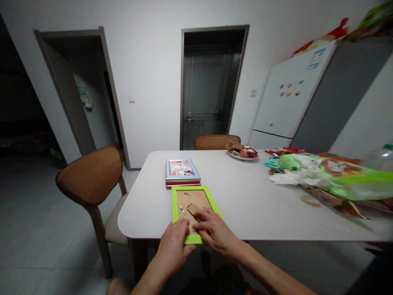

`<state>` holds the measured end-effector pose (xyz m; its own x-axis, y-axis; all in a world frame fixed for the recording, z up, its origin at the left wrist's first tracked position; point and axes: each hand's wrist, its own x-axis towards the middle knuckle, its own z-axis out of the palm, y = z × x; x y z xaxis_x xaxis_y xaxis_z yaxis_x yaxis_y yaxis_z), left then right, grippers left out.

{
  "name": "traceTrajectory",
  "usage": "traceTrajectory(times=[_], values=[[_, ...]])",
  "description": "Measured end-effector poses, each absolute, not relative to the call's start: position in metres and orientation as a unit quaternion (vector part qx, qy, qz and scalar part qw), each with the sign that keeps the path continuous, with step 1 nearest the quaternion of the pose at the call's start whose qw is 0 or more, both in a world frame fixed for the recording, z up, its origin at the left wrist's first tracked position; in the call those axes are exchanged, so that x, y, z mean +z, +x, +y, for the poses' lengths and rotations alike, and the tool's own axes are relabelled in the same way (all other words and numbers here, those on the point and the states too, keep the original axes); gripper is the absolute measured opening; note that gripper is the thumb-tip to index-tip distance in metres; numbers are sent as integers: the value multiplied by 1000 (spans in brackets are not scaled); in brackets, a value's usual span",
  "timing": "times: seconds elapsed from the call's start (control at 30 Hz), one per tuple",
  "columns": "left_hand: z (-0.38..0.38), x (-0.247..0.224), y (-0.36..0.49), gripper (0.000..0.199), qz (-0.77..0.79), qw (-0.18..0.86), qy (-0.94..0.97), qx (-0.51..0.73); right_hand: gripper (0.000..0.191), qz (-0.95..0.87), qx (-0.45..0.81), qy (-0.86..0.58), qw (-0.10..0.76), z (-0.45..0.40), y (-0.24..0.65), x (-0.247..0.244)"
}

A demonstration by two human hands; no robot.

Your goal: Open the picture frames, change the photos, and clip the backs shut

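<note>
A lime-green picture frame lies back side up at the table's near edge. Its brown backing board carries small metal clips along the sides and a stand flap in the middle. My left hand is closed on the frame's lower left corner, fingers on top and thumb at the near edge. My right hand rests over the lower right part with bent fingers, its fingertips at the bottom clip. That hand partly covers the flap and the right-hand clip.
Just beyond the green frame, a blue picture frame with a photo sits on a red one. A plate of wrapped items stands at the back of the white table. Bags and crumpled tissue crowd the right side. A wooden chair stands left.
</note>
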<state>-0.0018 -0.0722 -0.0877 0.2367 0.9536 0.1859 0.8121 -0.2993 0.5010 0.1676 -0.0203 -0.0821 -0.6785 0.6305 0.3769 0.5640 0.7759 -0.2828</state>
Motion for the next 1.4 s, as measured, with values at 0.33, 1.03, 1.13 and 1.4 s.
traceTrajectory(times=[0.33,1.03,1.13,1.4], values=[[-73,-92,-3,54,559,143,776,255,28,-917,113,-298,240,-23,174,-78],[-74,-91,-5,46,537,154,778,287,20,-885,100,-370,265,21,114,-84],[-75,-90,-5,44,536,155,778,290,19,-884,95,-375,262,22,113,-84],[-77,-88,-5,43,545,157,776,276,26,-924,44,-314,215,24,114,-85]])
